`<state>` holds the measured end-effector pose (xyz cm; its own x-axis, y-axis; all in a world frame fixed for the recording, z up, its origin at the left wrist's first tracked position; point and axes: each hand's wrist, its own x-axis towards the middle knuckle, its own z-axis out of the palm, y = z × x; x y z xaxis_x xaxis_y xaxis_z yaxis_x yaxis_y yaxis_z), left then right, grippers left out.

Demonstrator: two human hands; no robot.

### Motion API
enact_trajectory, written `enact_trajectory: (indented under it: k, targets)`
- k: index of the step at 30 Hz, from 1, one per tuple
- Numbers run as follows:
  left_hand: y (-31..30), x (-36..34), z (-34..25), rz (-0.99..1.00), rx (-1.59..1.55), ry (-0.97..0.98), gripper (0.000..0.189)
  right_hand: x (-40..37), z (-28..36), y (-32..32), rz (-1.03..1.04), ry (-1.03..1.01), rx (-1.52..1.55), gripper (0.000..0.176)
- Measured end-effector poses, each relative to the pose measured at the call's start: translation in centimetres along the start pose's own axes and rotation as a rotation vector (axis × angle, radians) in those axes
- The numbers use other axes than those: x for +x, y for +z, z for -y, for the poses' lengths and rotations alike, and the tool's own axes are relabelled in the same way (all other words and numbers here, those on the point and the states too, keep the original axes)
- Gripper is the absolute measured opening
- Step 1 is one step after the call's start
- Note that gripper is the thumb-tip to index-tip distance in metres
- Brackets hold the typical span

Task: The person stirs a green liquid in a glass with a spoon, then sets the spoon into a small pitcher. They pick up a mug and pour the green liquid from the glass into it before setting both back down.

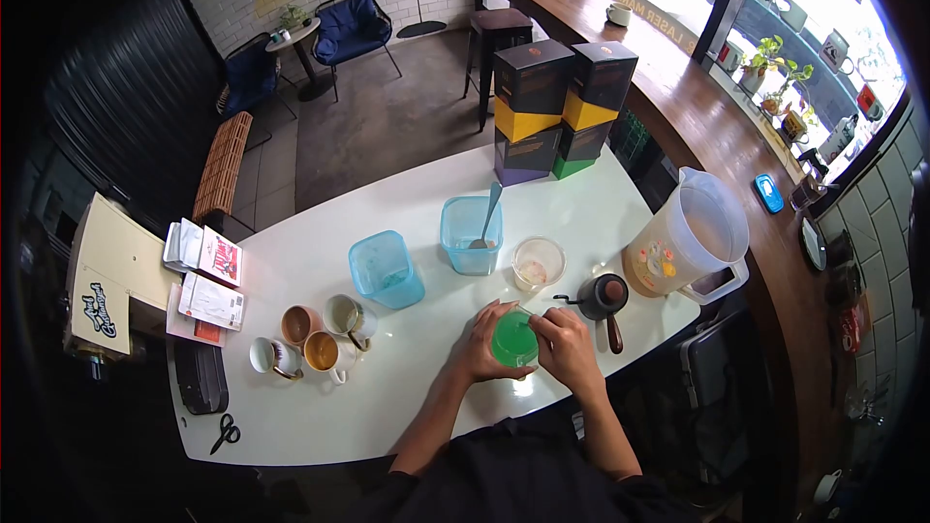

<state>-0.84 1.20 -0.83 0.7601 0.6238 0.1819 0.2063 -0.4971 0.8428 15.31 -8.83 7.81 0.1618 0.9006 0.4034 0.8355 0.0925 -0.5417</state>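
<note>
Reference: clock centre at the green-filled cup (513, 341), quantity one, 12 o'clock facing away from the person. The cup is at the near edge of the white table (291, 426), between both hands.

Left hand (486, 347): fingers curled around the cup's 9 o'clock side, gripping it. Right hand (570, 349): fingertips closed in a pinch at the cup's 2 o'clock rim; whether they grip the rim or a thin implement cannot be told.

Items by direction:
- 12 o'clock, far: four cardboard boxes (531, 77), two stacks of two.
- Near 1 o'clock, just beyond the hands: one clear plastic cup (539, 264).
- 2 o'clock, near: one dark pot (599, 300) with one brown side handle; farther out, one translucent pitcher (678, 242) bearing a printed motif.
- 8 o'clock, far: one pair of scissors (227, 434).
- 9 o'clock: four mugs (329, 356), clustered; beyond them, one black case (201, 378).
- 10 and 11 o'clock: two blue plastic containers (392, 281), one at each position. The 11 o'clock container holds one spoon (491, 208), tilted, handle upward.
</note>
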Motion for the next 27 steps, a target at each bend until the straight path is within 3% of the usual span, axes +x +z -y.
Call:
enact_trajectory:
  k: [8, 15, 21, 27]
  targets:
    - [0.1, 0.0, 0.3, 0.000, -0.006, 0.030, 0.111, -0.1, 1.0, 0.4, 0.047, -0.027, 0.186, 0.016]
    - [-0.1, 0.0, -0.3, -0.009, 0.024, 0.019, 0.111, 0.3, 0.4, 1.3, -0.048, -0.027, 0.115, 0.018]
    - [-0.4, 0.1, -0.7, 0.022, 0.049, 0.017, 0.115, 0.0, -0.1, 0.0, -0.016, 0.023, 0.026, 0.018]
    - [-0.1, 0.0, 0.0, 0.009, 0.004, -0.006, 0.112, -0.1, 0.3, 0.4, 0.073, 0.042, 0.131, 0.015]
